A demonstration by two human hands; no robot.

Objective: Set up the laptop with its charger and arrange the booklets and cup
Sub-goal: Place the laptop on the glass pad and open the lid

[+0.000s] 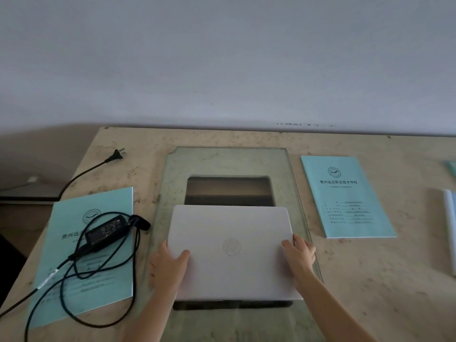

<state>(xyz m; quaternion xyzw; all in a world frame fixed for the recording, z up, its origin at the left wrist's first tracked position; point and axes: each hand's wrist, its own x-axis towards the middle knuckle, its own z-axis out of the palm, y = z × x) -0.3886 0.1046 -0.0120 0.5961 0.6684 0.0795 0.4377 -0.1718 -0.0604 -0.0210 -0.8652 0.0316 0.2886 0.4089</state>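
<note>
- Head view: a closed white laptop (232, 253) lies at 6 o'clock on a glass pane (222, 161) on the table (370, 280).
- The left hand (167, 267) and right hand (299, 257) clasp its side edges, thumbs on the lid.
- The black charger (107, 232) rests on a teal booklet (116, 201) at 8 o'clock.
- A second booklet (345, 196) lies at 3 o'clock.

The table (370, 280) bore a glass pane (227, 160) at its middle. The left booklet (71, 215) and right booklet (345, 196) lay flat either side.
</note>
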